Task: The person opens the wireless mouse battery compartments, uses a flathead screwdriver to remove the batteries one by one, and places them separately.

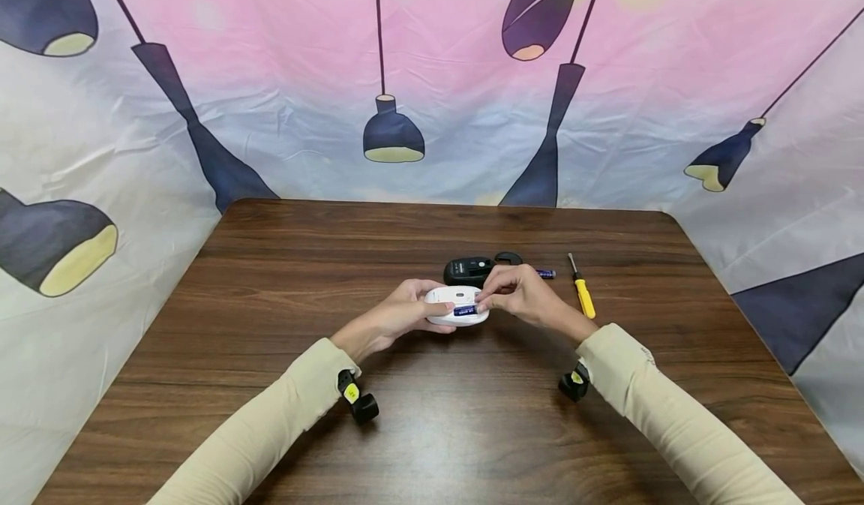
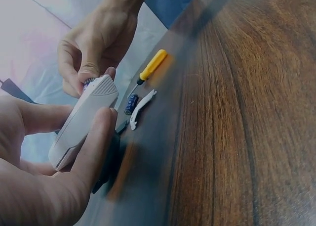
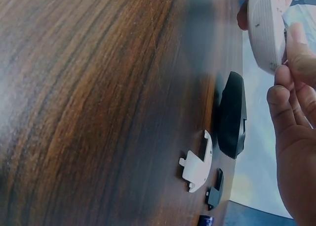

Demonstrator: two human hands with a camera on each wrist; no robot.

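A white computer mouse (image 1: 442, 295) is held above the table, its underside up and its battery compartment uncovered. My left hand (image 1: 401, 314) grips it from the left side, thumb on the underside and fingers beneath. One blue battery (image 1: 464, 311) lies in the compartment. At the mouse's right end my right hand (image 1: 523, 295) pinches a second battery (image 2: 89, 81), mostly hidden by the fingertips. The left wrist view shows the white mouse (image 2: 84, 124) edge-on between the left thumb and fingers. In the right wrist view the right fingertips (image 3: 284, 75) touch its end.
Behind the hands lies a black mouse (image 1: 464, 270), with a black cover (image 3: 215, 190) and a white battery cover (image 3: 196, 169) near it. Another blue battery (image 1: 547, 274) lies farther right, then a yellow-handled screwdriver (image 1: 584, 298). A printed cloth hangs behind the wooden table (image 1: 304, 250).
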